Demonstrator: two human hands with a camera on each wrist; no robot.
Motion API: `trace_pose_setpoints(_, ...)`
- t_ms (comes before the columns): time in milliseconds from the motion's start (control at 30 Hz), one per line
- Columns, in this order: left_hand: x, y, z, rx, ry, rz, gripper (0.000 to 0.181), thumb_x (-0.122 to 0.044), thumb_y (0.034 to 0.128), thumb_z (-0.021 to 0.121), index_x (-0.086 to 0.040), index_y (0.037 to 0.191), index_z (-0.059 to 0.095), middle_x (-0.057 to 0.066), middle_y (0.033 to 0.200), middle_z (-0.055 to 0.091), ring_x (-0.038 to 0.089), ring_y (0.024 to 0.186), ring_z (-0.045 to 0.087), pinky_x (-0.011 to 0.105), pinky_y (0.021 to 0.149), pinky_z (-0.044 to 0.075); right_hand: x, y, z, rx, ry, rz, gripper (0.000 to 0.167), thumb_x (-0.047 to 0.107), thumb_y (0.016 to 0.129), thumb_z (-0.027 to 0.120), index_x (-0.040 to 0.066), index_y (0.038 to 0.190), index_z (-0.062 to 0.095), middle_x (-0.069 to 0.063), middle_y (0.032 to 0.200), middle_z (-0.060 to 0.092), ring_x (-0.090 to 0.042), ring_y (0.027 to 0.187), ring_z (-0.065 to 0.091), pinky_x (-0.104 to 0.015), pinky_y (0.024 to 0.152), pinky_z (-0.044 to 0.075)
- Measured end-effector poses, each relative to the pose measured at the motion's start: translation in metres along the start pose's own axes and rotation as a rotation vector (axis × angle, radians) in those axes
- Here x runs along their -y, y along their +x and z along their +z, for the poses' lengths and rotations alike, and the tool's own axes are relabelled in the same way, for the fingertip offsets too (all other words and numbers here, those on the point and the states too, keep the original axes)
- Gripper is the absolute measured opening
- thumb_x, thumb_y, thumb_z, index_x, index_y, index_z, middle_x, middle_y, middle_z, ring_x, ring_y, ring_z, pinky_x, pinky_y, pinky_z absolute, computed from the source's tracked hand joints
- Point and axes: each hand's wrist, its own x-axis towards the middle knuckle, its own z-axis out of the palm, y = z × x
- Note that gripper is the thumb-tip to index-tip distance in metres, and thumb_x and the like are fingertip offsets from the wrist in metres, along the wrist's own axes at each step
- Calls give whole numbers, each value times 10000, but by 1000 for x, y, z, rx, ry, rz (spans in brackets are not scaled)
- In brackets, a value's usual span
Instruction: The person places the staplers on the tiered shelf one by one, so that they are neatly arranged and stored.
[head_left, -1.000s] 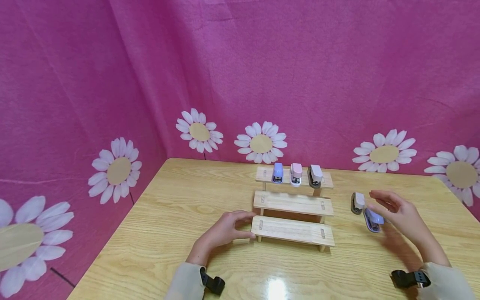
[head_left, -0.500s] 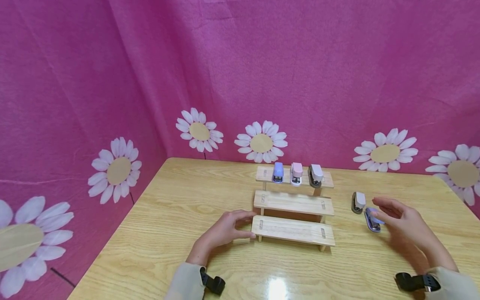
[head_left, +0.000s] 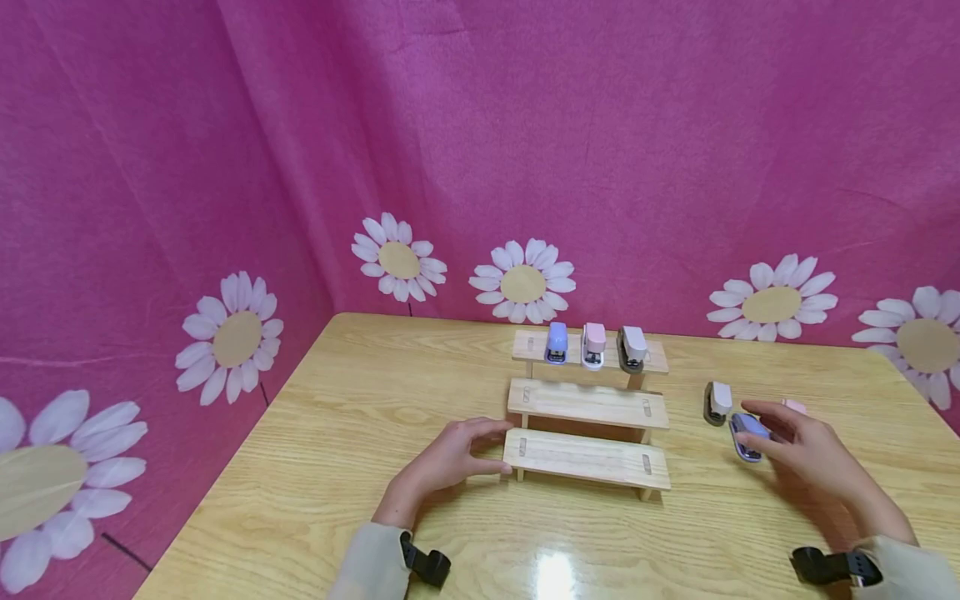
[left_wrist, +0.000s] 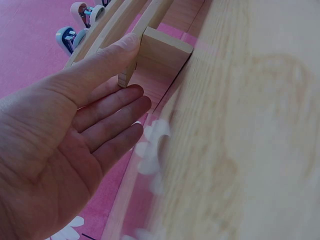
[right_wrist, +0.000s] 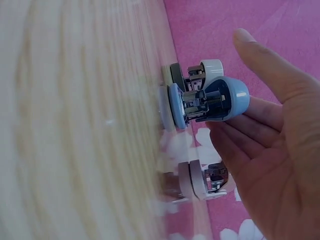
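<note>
A: What differs from a second ago?
B: The pink cloth (head_left: 480, 125), the tabletop (head_left: 337, 408) and the three-tier wooden rack (head_left: 587, 404) stay put. The left hand (head_left: 450, 457) hasn't moved either; the right hand (head_left: 813, 450) sits lower, thumb now over the blue mini stapler (head_left: 750, 425).
A: And the grips?
B: Left is spread wide at the left end of the lowest shelf (head_left: 587, 457); I can't tell whether it presses. Right is wide too, thumb and fingers either side of the blue one; contact is unclear.
A: Edges and room?
B: The table's back edge runs along the cloth, close behind the top shelf (head_left: 654, 354). Bare wood shows in front of the rack, and a strip separates it from the blue one.
A: Anything in the way?
B: A white-topped stapler (head_left: 720, 398) stands just beside the blue one, rack side. A pink-topped stapler (head_left: 793, 406) peeks out behind the right hand, hidden earlier. Three more staplers (head_left: 595, 337) line the top shelf.
</note>
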Motion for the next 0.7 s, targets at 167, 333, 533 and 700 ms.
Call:
trace_pose_setpoints(167,0,-1,0,-1,3,2,585,-308,854,754,-140,1382,565,36,1404,590,209,1335,525,427,1133,432,-3,-2,1,1,21,0,554,261,908,709,-38,1338,527,382,1110,441,314,996,400,69,799,391)
trace_pose_setpoints(333,0,0,0,1,-1,-1,589,-307,854,754,-138,1385,561,38,1410,585,212,1341,520,427,1135,430,-7,-2,1,15,10,31,570,289,920,693,-39,1352,519,425,1080,407,304,965,408,51,767,400)
trace_pose_setpoints(533,2,1,0,5,-2,-3,598,-322,849,758,-150,1387,561,30,1415,580,208,1348,512,424,1143,423,-10,-2,0,38,9,66,574,315,947,653,-46,1368,506,391,1097,413,305,955,397,30,747,410)
trace_pose_setpoints(700,2,1,1,4,1,-15,601,-333,850,754,-165,1392,556,21,1414,581,204,1345,514,423,1142,423,-12,-1,2,49,-25,105,590,348,948,645,-42,1369,509,-17,1232,593,318,933,360,20,716,395)
